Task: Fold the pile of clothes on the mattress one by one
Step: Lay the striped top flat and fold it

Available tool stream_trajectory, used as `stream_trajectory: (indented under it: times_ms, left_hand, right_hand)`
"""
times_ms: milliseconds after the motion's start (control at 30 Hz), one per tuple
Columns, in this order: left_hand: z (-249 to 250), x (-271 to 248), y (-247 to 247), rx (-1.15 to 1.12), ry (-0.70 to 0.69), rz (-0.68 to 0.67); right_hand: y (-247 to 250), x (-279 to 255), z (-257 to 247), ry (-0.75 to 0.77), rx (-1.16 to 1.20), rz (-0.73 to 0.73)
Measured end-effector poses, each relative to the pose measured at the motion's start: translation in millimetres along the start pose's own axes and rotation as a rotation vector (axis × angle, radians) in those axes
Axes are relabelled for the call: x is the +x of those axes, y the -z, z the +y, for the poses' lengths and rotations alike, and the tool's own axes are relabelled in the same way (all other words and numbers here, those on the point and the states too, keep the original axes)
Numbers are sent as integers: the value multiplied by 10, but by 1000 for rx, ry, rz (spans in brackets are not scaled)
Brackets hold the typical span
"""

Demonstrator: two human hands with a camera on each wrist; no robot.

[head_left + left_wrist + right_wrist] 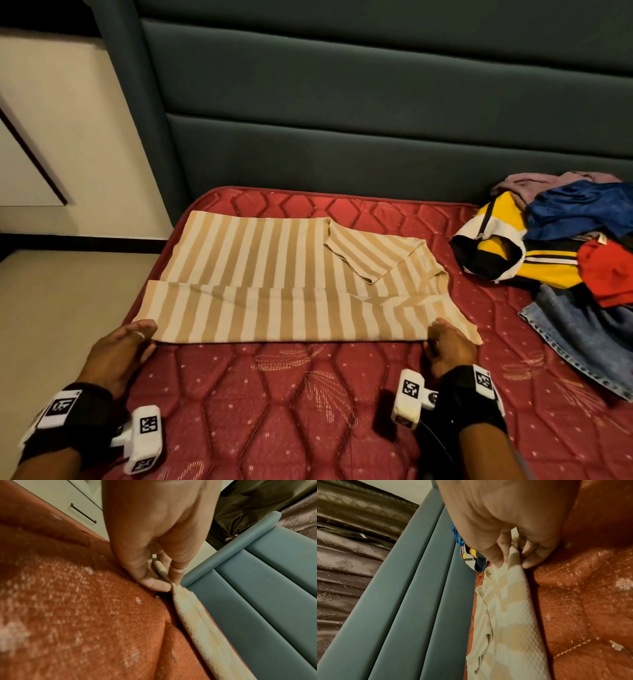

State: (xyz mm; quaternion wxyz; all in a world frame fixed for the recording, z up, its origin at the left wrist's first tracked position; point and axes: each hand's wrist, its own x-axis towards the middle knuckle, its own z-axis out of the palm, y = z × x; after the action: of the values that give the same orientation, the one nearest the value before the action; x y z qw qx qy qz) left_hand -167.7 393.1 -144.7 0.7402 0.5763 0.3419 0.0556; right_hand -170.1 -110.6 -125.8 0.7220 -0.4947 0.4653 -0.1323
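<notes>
A tan and cream striped shirt (pixel 274 274) lies spread on the red quilted mattress (pixel 308 394), its near long side folded over and one sleeve turned in on top. My left hand (pixel 137 337) pinches the near left corner of the shirt (pixel 188 615) between thumb and fingers. At the near right edge, my right hand (pixel 442 337) pinches the folded shirt (pixel 510 601), thumb under and fingers on top. The pile of clothes (pixel 565 246) sits at the right of the mattress, apart from both hands.
A padded grey-blue headboard (pixel 376 120) runs along the far side. The pile holds a yellow, black and white top (pixel 493 253), blue fabric (pixel 582 209), a red piece (pixel 609 274) and jeans (pixel 582 335). The floor (pixel 68 308) lies left of the mattress edge.
</notes>
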Motion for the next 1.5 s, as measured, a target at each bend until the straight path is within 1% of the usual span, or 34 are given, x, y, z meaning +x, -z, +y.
stream_trajectory:
  times_ms: [33,100,200,300,367,433,500,533,600,633,667,700,733,800,933,1000,1067,1133,1200,1267,1333,1400,1500]
  left_hand:
    - [3,3,1,36,-20,9]
    - [-5,47,47,91,-16,38]
    - [16,1,170,143,12,67]
    - [-23,-172,395,232,13,93]
    - [-113,-294,537,299,11,109]
    - [-189,-394,648,376,9,136]
    - [-153,-381,761,560,-76,190]
    - [-93,-334,799,658,-141,214]
    - [143,-292,706,818,-290,222]
    - [305,-296,581,906,-360,179]
    - [486,-287,423,997,-431,118]
    - [642,-228,268,1072,-498,62]
    - [776,-126,107,1129,-551,13]
    - [980,165,-164,1238,-617,-67]
    - [1194,883,-635,1437,-686,-211]
    - [1238,1197,-889,1500,-699,-256]
    - [1255,1480,-1103,1539,-711,-302]
    - [1261,1646,-1275,1603,-691,-343]
    - [1236,1788,-1406,1714,-650,-369]
    - [1216,1847,-1520,1886,-601,-357]
    - [1206,1889,-1584,1966,-583,-326]
    - [1234,1903,-1586,1936,-577,-311]
    - [1333,1760,-1497,1888,-598,-332]
  right_hand:
    - [-7,15,3,-17,-19,18]
    - [15,35,12,-27,-62,54]
    - [115,1,27,11,-44,107]
    - [245,-84,102,47,-12,192]
    - [332,-143,182,53,-7,195]
    - [342,-267,194,6,-114,155]
    - [295,-424,130,39,-343,182]
    - [266,-503,71,90,-474,221]
    - [124,-698,-134,284,-726,293]
    - [12,-701,-211,409,-842,265]
    - [-108,-650,-291,520,-966,198]
    - [-236,-565,-353,604,-1065,95]
    - [-388,-472,-427,657,-1137,-10]
    - [-729,-267,-587,711,-1270,-158]
    - [-1460,232,-804,803,-1557,-331]
    - [-1696,500,-808,831,-1729,-393]
    - [-1831,749,-795,842,-1841,-443]
    - [-1872,934,-789,820,-1936,-486]
    - [-1887,1085,-778,820,-1993,-508]
    - [-1901,1130,-797,807,-1984,-505]
    - [-1925,1154,-831,766,-1919,-518]
    - [-1941,1172,-866,715,-1908,-553]
    - [-1926,1102,-917,740,-1899,-553]
